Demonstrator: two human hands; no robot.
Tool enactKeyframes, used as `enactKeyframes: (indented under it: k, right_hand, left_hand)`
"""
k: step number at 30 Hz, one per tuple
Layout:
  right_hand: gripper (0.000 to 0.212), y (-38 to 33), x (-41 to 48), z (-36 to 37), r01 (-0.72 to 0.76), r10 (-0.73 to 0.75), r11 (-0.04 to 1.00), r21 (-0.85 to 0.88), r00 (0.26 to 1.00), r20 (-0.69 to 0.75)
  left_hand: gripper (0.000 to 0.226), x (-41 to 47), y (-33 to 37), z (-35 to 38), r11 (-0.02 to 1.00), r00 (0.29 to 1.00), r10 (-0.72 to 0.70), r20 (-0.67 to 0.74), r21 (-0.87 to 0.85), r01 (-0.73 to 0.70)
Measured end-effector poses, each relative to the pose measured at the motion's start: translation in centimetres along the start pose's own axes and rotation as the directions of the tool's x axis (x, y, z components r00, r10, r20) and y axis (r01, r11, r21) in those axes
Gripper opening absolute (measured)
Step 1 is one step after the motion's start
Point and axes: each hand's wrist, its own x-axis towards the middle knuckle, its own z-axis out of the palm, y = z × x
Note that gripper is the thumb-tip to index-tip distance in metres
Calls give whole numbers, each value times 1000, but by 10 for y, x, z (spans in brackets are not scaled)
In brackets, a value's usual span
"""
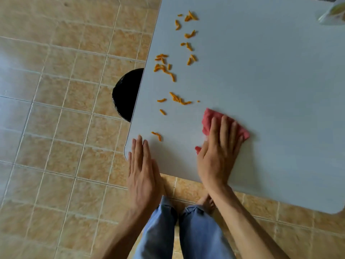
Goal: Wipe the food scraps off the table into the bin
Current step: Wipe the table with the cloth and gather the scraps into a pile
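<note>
Several orange food scraps (164, 67) lie scattered along the left side of the white table (261, 81), from the far edge down to one piece near my left fingertips. My right hand (217, 152) presses flat on a red cloth (208, 119), right of the scraps. My left hand (142, 171) rests flat with fingers together at the table's near left corner, holding nothing. A black bin (127, 94) stands on the floor, partly hidden under the table's left edge.
A clear plastic bag (334, 12) sits at the table's far right corner. Tan tiled floor (56, 109) surrounds the table. My legs in blue jeans and a bare foot (207, 202) show below the near edge.
</note>
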Motion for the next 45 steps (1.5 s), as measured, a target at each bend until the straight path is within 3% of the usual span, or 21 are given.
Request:
enactKeyframes:
  k: [2,5,7,9,11,12,14,17,22,27,31,37,40,45]
  right_hand:
    - [57,-13,-42,-7,209,-210,978,17,968,138]
    - [57,-2,-36,-13,449,-451,891,61,864,224]
    - [53,14,-11,-13,393,-391,919,20,905,167]
    - [51,20,-2,-11,184,-181,982,-31,980,78]
    - [54,0,-25,-7,48,-46,998,-29,997,61]
    - [57,-14,-45,-6,68,-65,997,-26,993,103]
    - [64,-37,-83,-4,265,-260,964,11,940,221]
    - [76,-59,-90,5,446,-448,892,68,857,256]
    - [63,-94,-5,25,324,-320,946,21,921,221]
    - [89,-122,65,29,210,-218,976,61,953,212]
    - [78,-114,46,29,236,-239,971,38,946,218]
    - [69,-57,-31,4,399,-369,915,-52,883,290]
    - [54,-40,-20,-3,311,-283,944,-108,934,219]
    - [58,-53,72,19,176,-166,982,-72,978,129]
  left_hand:
    - [53,10,-14,-4,998,998,-59,-22,14,59]
    - [55,18,-34,-3,996,1000,-6,-12,93,7]
    - [57,17,-40,-1,993,1000,22,-11,120,-20]
    - [58,15,-38,3,994,1000,-7,-30,106,10]
    - [58,15,-35,7,996,998,-43,-47,82,47]
    - [58,15,-34,9,995,997,-60,-47,73,63]
    - [58,15,-32,11,995,996,-77,-33,55,79]
    - [58,15,-34,8,999,999,-40,-4,21,40]
    - [68,17,-35,12,997,997,-67,-25,46,68]
    - [72,17,-32,13,994,997,-74,-32,83,76]
    - [65,15,-31,10,995,997,-73,-24,63,75]
    - [59,17,-26,2,994,997,-77,5,73,77]
    - [58,24,-19,-4,996,997,-77,14,56,76]
    - [57,83,2,-2,999,1000,-22,-17,42,22]
